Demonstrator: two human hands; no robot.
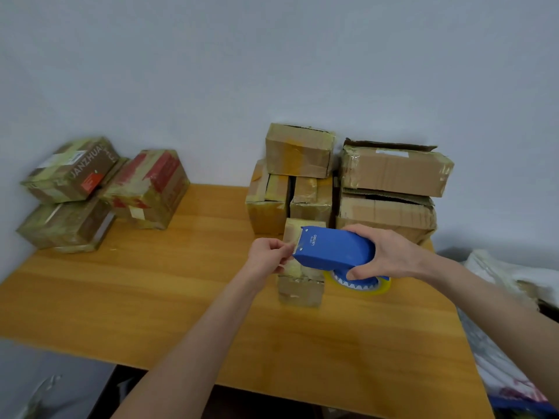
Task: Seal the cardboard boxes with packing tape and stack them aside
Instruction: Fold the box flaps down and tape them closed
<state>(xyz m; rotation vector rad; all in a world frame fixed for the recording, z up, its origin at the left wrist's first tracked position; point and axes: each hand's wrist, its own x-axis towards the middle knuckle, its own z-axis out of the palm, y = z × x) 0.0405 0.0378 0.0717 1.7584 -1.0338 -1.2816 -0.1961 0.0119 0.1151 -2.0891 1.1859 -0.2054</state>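
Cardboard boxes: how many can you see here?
9: three in the left pile, five in the right pile, and one small box in front, beneath the tape dispenser. More may be hidden behind.

left hand (pixel 269 256): fingers pinching | right hand (pixel 391 255): fingers curled, gripping

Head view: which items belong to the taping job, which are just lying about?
Job: blue tape dispenser in right hand; tape end pinched by left hand; small box beneath; box stacks behind.
Lying about: white plastic bags at right.
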